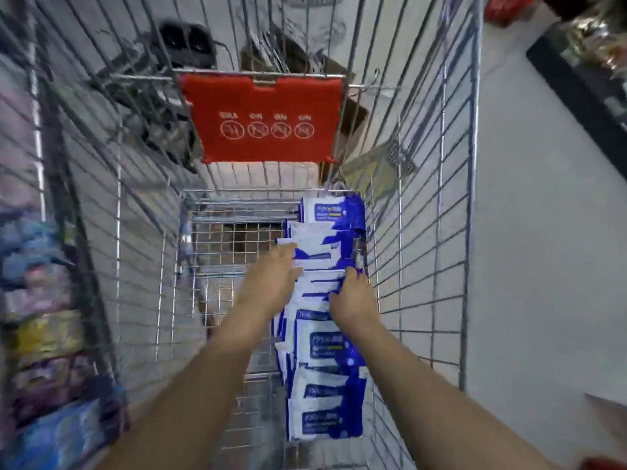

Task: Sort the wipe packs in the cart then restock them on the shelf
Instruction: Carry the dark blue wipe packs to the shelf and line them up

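Note:
Several blue and white wipe packs (322, 351) stand in a row along the right side of the wire cart (217, 252), from its near end to its far end. My left hand (271, 283) rests flat against the left face of the row near its middle, fingers apart. My right hand (353, 300) presses on the right side of the same packs, fingers curled over their tops. Whether either hand grips a pack is unclear. The frame is motion-blurred.
A red child-seat flap (264, 120) hangs at the cart's far end. Blurred shelves of goods (40, 334) run along the left. White floor (543, 232) lies to the right, with a dark shelf base (583, 83) at the upper right.

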Tool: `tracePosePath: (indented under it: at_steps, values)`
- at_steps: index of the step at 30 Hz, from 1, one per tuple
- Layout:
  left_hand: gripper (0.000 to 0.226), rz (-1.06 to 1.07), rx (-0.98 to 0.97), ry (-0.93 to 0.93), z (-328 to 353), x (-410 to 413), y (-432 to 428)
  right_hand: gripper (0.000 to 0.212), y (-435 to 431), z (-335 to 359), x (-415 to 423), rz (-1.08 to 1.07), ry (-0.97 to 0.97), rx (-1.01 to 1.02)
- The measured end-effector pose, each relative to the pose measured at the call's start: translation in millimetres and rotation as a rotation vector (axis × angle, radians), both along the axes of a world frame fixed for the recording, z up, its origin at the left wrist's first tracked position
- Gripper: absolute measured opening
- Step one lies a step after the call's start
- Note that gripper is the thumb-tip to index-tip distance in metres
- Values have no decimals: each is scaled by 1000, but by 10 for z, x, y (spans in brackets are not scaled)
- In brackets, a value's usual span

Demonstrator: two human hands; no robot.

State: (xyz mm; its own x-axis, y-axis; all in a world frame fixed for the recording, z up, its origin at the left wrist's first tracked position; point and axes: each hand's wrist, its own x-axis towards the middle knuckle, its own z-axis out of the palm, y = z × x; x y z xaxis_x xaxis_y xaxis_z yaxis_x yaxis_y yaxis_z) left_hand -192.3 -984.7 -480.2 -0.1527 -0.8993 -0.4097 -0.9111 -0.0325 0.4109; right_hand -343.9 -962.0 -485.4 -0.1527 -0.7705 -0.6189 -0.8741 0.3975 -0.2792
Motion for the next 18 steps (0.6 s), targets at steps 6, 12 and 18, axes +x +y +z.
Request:
tracePosePath:
  at_steps: [6, 12, 18]
  values:
    - [30, -159, 59, 48, -615, -217, -97, 69, -23, -426, -23, -191, -59, -2]
    - [10, 13, 186, 251, -688, -187, -194, 56, 3, -545, -13, -556, -177, 6]
    - [37, 54, 42, 414, -381, -51, -381, 20, 39, -408, -47, -429, -139, 38]
